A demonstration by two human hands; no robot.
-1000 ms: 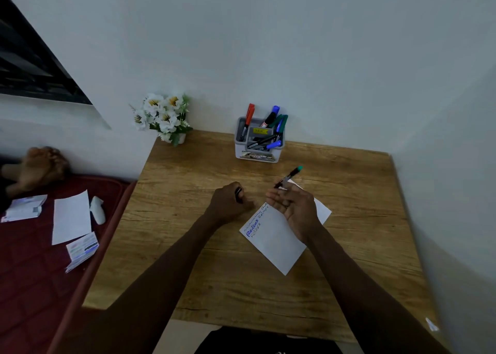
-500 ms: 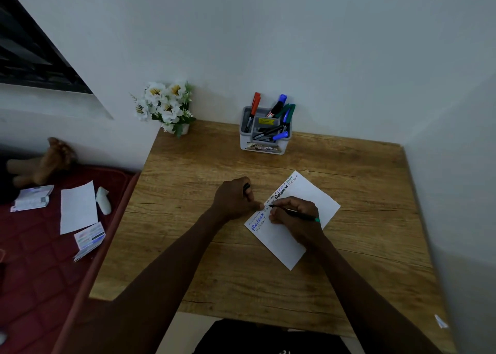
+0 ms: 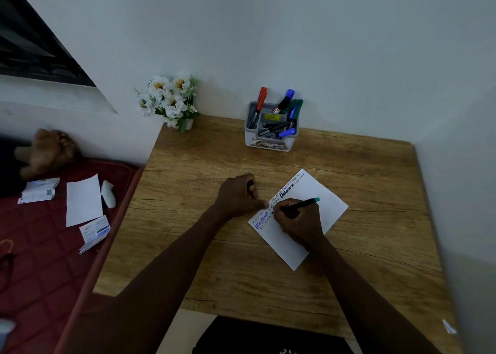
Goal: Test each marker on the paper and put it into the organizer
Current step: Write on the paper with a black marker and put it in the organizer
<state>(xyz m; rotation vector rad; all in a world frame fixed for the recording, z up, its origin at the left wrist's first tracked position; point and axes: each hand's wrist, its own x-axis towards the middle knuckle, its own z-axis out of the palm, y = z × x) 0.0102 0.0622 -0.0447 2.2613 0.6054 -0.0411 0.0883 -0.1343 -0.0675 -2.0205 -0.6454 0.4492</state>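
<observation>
A white paper (image 3: pixel 324 200) with several written words lies tilted on the wooden table (image 3: pixel 188 241). My right hand (image 3: pixel 299 222) grips a black marker with a green end (image 3: pixel 303 204), its tip down on the paper's left part. My left hand (image 3: pixel 237 196) rests at the paper's left edge, its thumb touching the sheet and its fingers curled round a small black cap (image 3: pixel 250 184). A grey organizer (image 3: pixel 271 141) at the table's back holds several markers with red, blue and green caps.
A small pot of white flowers (image 3: pixel 169 98) stands at the table's back left corner. Walls close in behind and on the right. To the left lies a red mattress (image 3: pixel 40 259) with papers, a white object and someone's feet (image 3: pixel 48 149).
My right hand turned over, brought the marker down and set its tip on the paper. My left hand slid right to the sheet's edge. The view tilted down a little.
</observation>
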